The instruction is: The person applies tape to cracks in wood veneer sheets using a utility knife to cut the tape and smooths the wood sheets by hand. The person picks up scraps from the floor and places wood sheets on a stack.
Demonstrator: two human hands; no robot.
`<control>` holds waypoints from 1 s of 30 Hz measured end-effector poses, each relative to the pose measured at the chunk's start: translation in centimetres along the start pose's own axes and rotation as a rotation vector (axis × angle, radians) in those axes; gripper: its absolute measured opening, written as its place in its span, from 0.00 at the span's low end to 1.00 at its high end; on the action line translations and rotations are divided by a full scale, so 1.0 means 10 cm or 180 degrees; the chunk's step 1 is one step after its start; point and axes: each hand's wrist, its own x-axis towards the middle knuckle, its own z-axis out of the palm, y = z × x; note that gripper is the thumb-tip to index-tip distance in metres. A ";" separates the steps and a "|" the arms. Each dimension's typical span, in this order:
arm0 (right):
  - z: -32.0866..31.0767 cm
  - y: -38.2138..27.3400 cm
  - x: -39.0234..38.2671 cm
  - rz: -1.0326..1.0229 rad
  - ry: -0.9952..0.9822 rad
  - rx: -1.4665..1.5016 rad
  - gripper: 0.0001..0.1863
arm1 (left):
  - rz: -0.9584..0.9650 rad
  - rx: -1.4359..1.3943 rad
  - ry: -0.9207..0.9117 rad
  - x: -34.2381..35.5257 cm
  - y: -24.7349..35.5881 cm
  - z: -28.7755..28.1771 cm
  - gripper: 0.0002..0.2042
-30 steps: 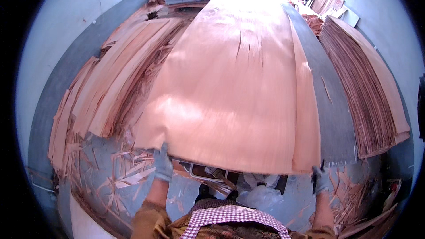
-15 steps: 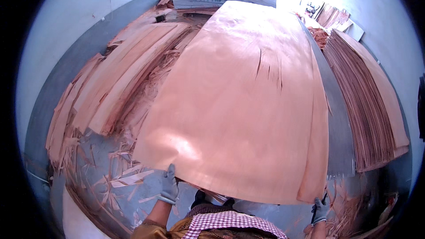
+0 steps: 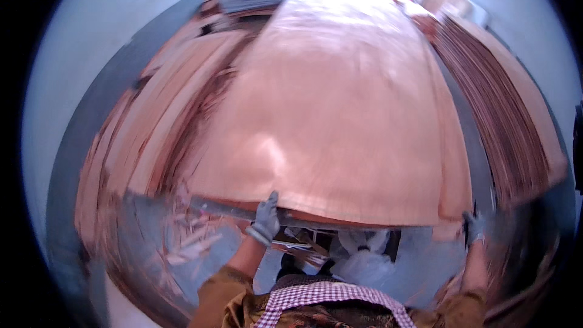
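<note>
In the head view, a large wooden sheet [image 3: 328,127] lay at centre, extending from near to far. The gloved left hand [image 3: 265,218] was clamped on its near edge, thumb on top. The gloved right hand [image 3: 475,226] was at the near right corner; blur prevented telling its grip. A stack of sheets [image 3: 499,115] stood at right.

Gloved hands [image 3: 265,217], broad thin wood sheet [image 3: 334,127]
</note>
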 end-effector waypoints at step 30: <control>0.41 -0.59 -1.81 -0.0981 0.0565 -0.1890 0.20 | -0.2570 0.2423 -0.2530 -0.61 -0.15 0.08 0.20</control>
